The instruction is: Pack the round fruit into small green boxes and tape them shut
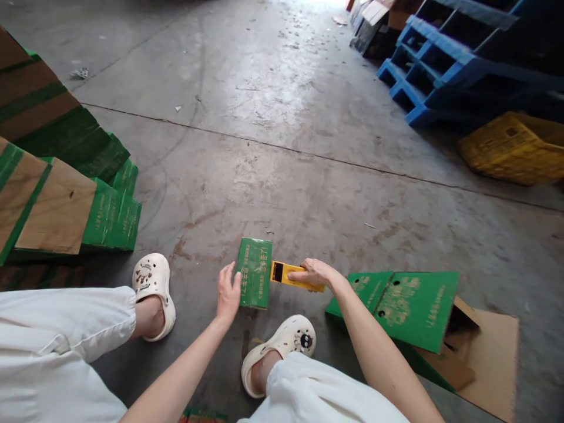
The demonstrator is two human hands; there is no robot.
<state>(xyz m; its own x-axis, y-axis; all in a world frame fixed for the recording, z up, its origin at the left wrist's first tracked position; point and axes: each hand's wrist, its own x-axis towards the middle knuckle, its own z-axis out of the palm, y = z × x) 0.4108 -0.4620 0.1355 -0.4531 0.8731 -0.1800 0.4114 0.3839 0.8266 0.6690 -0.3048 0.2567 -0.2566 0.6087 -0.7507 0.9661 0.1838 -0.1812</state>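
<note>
A small green printed carton (254, 272) lies on the concrete floor between my feet. My left hand (228, 292) rests against its left edge, fingers on the cardboard. My right hand (315, 274) grips a yellow hand tool (291, 276) whose dark front end touches the carton's right edge. I sit low, with white trousers and cream clogs (152, 288) either side of the carton.
A stack of flattened green-and-brown cartons (66, 194) lies at the left. A folded green carton (409, 308) lies at my right on brown cardboard. Blue pallets (445, 64) and a yellow crate (515, 147) stand at the far right. Bare concrete floor (282, 129) stretches ahead.
</note>
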